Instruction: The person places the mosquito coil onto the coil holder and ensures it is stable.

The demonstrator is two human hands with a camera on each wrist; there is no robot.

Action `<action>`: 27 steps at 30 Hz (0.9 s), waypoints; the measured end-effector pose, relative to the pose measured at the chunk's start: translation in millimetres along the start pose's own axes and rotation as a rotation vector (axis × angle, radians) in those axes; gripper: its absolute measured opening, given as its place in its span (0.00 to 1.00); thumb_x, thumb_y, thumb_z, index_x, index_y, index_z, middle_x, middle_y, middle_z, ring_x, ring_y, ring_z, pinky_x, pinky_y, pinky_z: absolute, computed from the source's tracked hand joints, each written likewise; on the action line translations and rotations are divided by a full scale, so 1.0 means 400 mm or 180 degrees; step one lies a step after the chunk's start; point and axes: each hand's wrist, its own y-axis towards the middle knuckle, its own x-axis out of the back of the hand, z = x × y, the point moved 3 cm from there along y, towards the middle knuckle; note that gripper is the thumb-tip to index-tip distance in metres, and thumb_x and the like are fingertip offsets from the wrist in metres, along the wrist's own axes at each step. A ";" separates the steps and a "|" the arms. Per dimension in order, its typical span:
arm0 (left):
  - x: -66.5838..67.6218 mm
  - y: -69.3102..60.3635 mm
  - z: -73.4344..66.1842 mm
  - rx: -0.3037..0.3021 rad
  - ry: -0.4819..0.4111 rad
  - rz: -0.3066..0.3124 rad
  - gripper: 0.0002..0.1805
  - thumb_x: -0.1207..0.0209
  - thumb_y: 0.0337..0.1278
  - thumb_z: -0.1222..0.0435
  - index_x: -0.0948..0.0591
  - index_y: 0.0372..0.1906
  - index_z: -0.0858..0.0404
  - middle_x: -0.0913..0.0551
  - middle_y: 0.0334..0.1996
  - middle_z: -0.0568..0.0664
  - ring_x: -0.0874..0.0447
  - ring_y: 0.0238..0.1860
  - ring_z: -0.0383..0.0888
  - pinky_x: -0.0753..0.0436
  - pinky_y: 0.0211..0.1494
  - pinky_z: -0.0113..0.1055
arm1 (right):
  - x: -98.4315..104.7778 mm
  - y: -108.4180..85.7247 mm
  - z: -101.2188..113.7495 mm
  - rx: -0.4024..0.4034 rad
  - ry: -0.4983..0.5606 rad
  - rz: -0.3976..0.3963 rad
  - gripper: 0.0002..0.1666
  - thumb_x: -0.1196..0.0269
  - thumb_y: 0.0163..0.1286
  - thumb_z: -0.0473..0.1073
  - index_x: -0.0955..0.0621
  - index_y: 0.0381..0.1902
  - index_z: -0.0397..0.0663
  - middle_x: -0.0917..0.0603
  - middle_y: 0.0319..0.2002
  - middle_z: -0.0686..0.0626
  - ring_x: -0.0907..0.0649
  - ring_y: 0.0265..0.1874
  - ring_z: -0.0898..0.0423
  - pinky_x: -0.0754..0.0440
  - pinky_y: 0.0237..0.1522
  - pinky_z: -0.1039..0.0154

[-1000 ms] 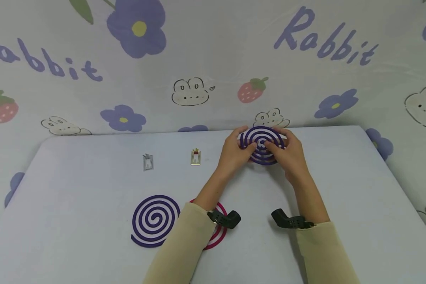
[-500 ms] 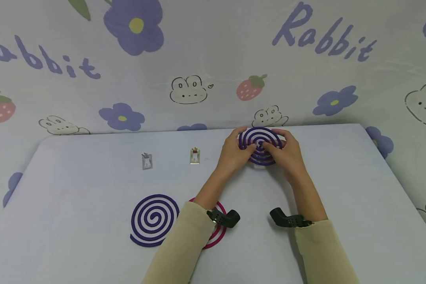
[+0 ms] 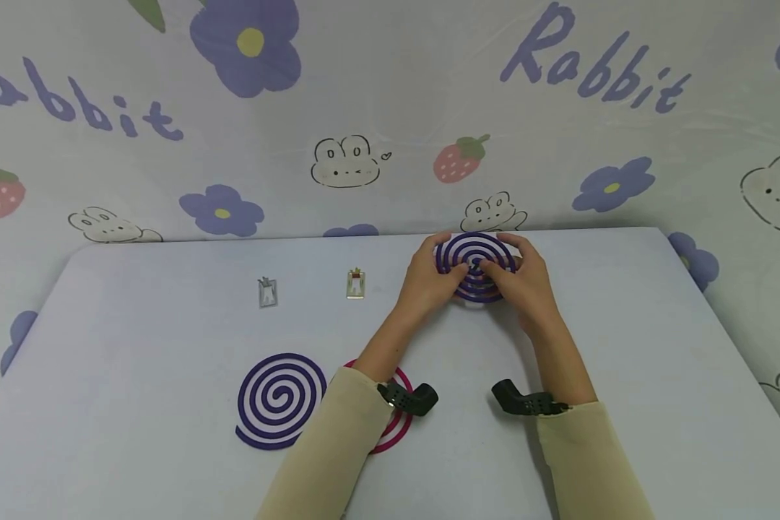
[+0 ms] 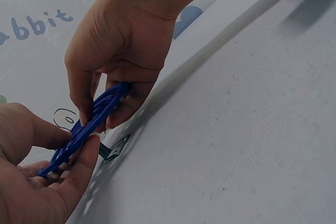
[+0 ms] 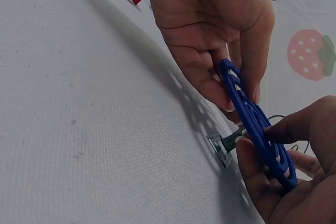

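Note:
Both hands hold a dark blue spiral mosquito coil (image 3: 483, 293) over the far part of the table. My left hand (image 3: 425, 280) grips its left edge, thumb near the centre; my right hand (image 3: 525, 287) grips the right edge the same way. From the left wrist view, the coil (image 4: 86, 130) appears tilted and off the tabletop. Just below the coil, a small metal coil stand (image 5: 220, 149) with a green upright shows in the right wrist view. Whether the upright touches the coil is hidden by fingers.
Two more small stands lie to the left, a silver one (image 3: 268, 292) and a gold one (image 3: 355, 284) with a red part. Nearer me are another dark blue coil (image 3: 282, 394) and a red coil (image 3: 401, 432), partly under my left forearm. A printed cloth (image 3: 403, 87) hangs behind the table.
The hands and the coil between them stay almost in place, with only a slight shift left in the head view. The whole view drifts a little. Both grips look the same.

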 end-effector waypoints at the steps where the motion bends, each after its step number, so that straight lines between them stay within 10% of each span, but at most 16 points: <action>1: 0.000 0.001 0.000 0.0016 -0.0011 0.0002 0.34 0.35 0.67 0.67 0.30 0.77 0.62 0.22 0.71 0.62 0.21 0.68 0.56 0.21 0.73 0.46 | 0.000 0.001 0.000 -0.0009 -0.0010 0.0001 0.39 0.38 0.77 0.42 0.37 0.82 0.48 0.21 0.69 0.30 0.19 0.66 0.40 0.21 0.71 0.46; 13: 0.006 0.003 -0.003 0.0181 -0.0042 0.0021 0.34 0.35 0.67 0.68 0.29 0.76 0.62 0.24 0.73 0.62 0.25 0.74 0.56 0.29 0.81 0.47 | 0.004 0.004 0.005 -0.0152 -0.0137 0.0065 0.37 0.36 0.76 0.44 0.33 0.80 0.47 0.19 0.66 0.33 0.17 0.62 0.43 0.19 0.59 0.63; 20: 0.014 0.000 -0.005 0.0179 -0.0065 0.0046 0.33 0.35 0.67 0.67 0.28 0.75 0.63 0.23 0.72 0.63 0.24 0.73 0.56 0.27 0.79 0.47 | 0.003 0.001 0.008 -0.0184 -0.0138 0.0141 0.38 0.36 0.76 0.45 0.33 0.80 0.47 0.18 0.66 0.32 0.18 0.63 0.41 0.20 0.67 0.52; 27: 0.014 -0.003 -0.010 0.0244 -0.0233 0.0045 0.32 0.35 0.68 0.66 0.28 0.75 0.62 0.20 0.66 0.65 0.16 0.58 0.54 0.10 0.47 0.40 | 0.005 0.000 0.016 -0.0142 -0.0132 0.0083 0.38 0.36 0.77 0.44 0.34 0.81 0.49 0.19 0.66 0.33 0.18 0.63 0.41 0.20 0.69 0.46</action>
